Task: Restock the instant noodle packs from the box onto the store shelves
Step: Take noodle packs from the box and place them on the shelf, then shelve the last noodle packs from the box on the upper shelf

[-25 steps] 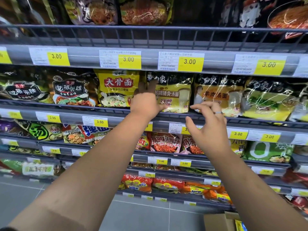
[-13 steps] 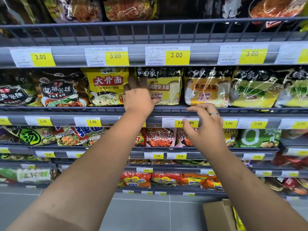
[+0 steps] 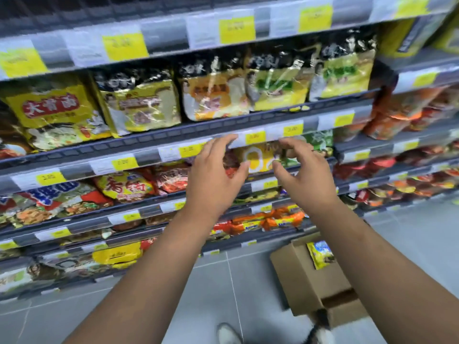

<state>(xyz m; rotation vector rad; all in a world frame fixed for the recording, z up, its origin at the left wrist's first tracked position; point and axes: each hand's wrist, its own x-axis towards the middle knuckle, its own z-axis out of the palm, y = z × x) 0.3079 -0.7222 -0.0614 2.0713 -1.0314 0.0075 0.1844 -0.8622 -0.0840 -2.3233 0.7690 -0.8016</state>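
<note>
My left hand [image 3: 214,175] and my right hand [image 3: 304,173] hover side by side in front of the shelves, fingers spread and curled, holding nothing. Behind them a yellow noodle pack [image 3: 258,157] stands on the second shelf. A row of yellow-and-black noodle packs [image 3: 216,95] fills the shelf above. The cardboard box [image 3: 308,281] sits open on the floor at lower right, with one yellow pack [image 3: 321,254] showing inside.
Grey shelf rails with yellow price tags [image 3: 183,135] run across the view. Red and orange packs [image 3: 270,219] fill the lower shelves. My shoes [image 3: 228,333] stand on the grey tiled floor beside the box.
Both hands have drawn back from the upper shelf and dropped to the level of the shelf below. The view has swung down and right, bringing the box into sight.
</note>
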